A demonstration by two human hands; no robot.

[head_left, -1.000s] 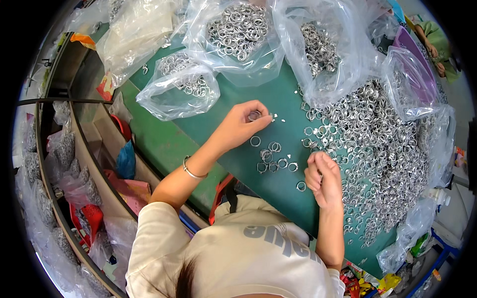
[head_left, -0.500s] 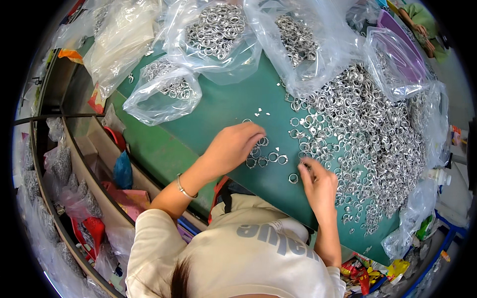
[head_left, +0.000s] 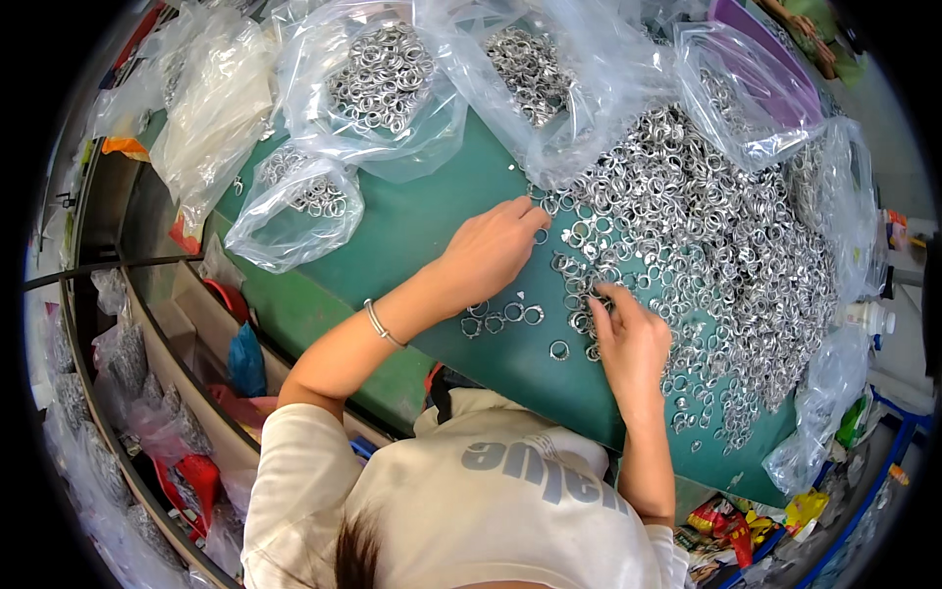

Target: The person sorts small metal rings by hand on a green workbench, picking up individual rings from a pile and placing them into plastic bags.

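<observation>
My left hand reaches over the green table with its fingers pinched together. A silver ring shows at its fingertips. At the near left edge of a large heap of silver rings is my right hand, thumb and forefinger close together among loose rings; what they pinch, if anything, is too small to make out. Between my hands and my body lie a small group of rings and a single ring. A tiny silver piece rests just above the group.
Clear plastic bags of rings line the table's far side, with a smaller bag at the left. A purple basin stands far right. Left of the green table, shelving holds more bags. Another person's arm shows far right.
My left hand has moved up and right, away from the small ring group to the heap's edge. My right hand has shifted slightly up among the loose rings. The whole view has shifted a little.
</observation>
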